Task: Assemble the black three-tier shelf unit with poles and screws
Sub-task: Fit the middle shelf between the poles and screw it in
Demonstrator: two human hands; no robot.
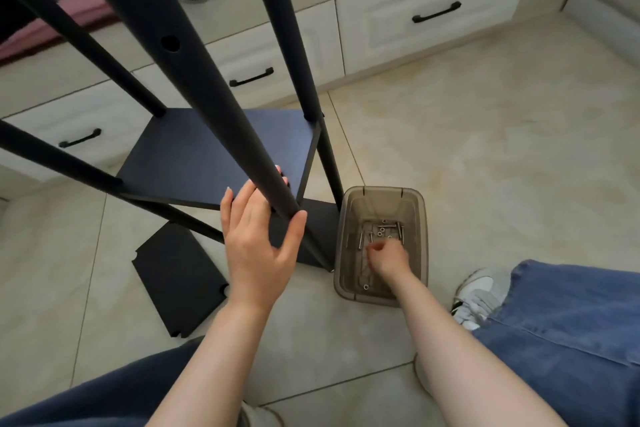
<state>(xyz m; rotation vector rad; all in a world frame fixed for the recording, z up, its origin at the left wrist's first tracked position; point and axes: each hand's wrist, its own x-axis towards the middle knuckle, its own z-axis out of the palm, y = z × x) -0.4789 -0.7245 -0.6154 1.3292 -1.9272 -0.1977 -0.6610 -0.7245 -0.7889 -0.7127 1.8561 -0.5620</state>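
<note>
It seems the screw-fetching step: the left hand (258, 246) grips the near black metal pole (207, 97) of the half-built black shelf frame (214, 149) on the tiled floor (485, 149), while the right hand (389, 258), fingers bunched, probes silver screws (384, 229) in the smoky plastic bin (381, 189), its hold unclear; next needs a clean pinch.

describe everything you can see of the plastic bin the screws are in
The bin is a smoky brown, translucent plastic tub, rectangular with rounded corners and a thick rim. It stands upright and open on the tiled floor, close beside the shelf unit. Loose silver screws and small washers lie on its bottom. The right hand reaches inside, fingers curled over the screws; whether it holds one is unclear.
</note>
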